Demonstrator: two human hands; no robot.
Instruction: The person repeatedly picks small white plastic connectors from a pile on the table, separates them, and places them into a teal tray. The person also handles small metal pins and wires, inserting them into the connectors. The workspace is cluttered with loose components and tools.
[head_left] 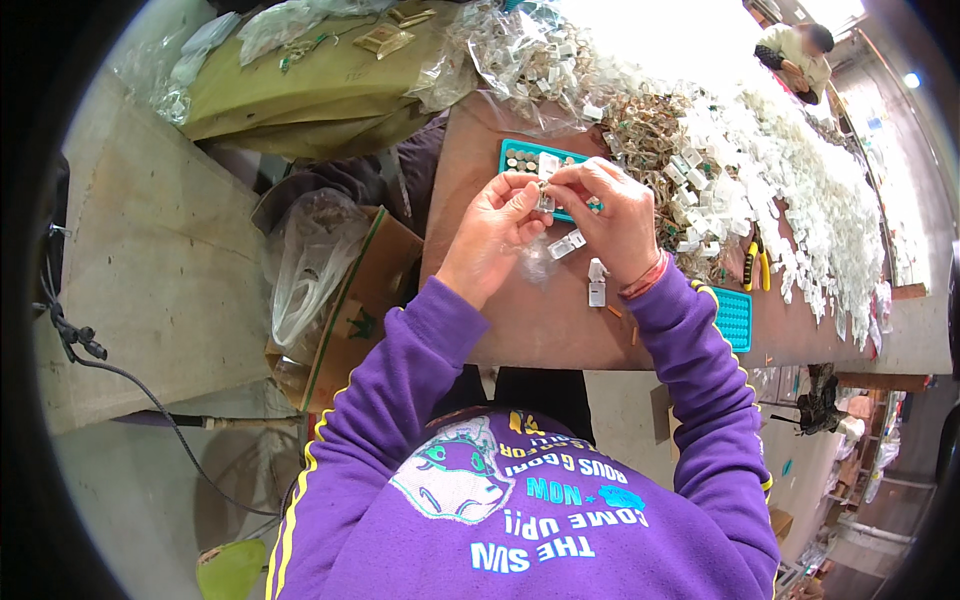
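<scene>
The left hand point(492, 232) and right hand point(618, 215) pinched a small clear box point(545, 200) by the teal tray point(504, 152), toward the table's point(530, 325) left; fiddly fingertip work seemed underway, probably calling next for steadiness.

Arms, two, sleeved to the wrist, bent at the elbow, forearms converging forward of the torso point(540, 500)

Left arm point(400, 365): forearm slanting up and to the right; left wrist point(465, 280) bare

Left hand point(495, 228): palm turned inward, thumb and forefinger drawn together in a pinch, lower fingers point(530, 232) loosely curled

Right arm point(705, 380): forearm slanting up and to the left; right wrist point(643, 270) with red band point(645, 280)

Right hand point(615, 220): back uppermost, pointing left, thumb and forefinger pinched, tips close to the left's
</scene>
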